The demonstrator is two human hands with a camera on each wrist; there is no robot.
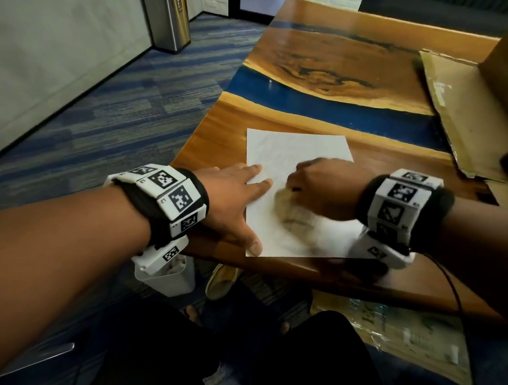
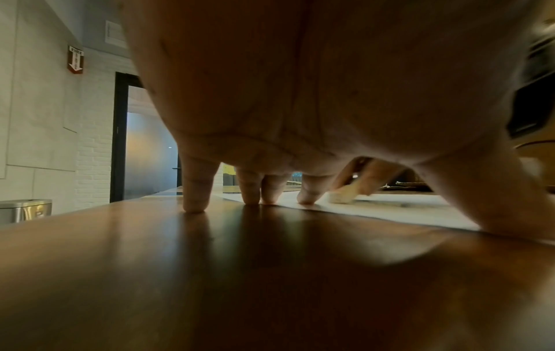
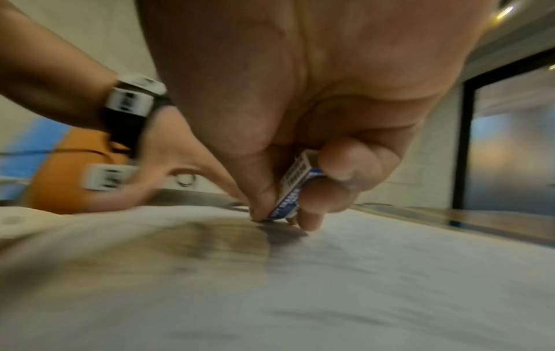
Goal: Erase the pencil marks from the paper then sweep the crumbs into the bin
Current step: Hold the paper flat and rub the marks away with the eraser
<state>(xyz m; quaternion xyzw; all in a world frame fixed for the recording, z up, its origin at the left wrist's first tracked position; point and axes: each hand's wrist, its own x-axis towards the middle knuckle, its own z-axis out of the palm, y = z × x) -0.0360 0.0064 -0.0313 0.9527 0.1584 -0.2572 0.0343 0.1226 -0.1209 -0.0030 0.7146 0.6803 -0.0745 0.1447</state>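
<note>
A white sheet of paper (image 1: 297, 149) with faint pencil marks lies near the front edge of the wooden table (image 1: 215, 130). My left hand (image 1: 235, 193) lies flat with fingers spread, pressing the paper's left edge; its fingertips (image 2: 195, 204) touch the table and paper (image 2: 405, 209). My right hand (image 1: 319, 186), blurred by motion, pinches a white eraser in a blue sleeve (image 3: 294, 190) between thumb and fingers, its tip down on the paper (image 3: 360, 273). A small white bin (image 1: 169, 277) stands on the floor under the table's front left corner.
Flattened cardboard (image 1: 470, 110) covers the table's right side. A blue resin strip (image 1: 330, 101) crosses the tabletop beyond the paper. A steel trash can (image 1: 171, 21) stands by the far wall. A shoe (image 1: 221, 281) and plastic-wrapped cardboard (image 1: 398, 331) lie on the carpet.
</note>
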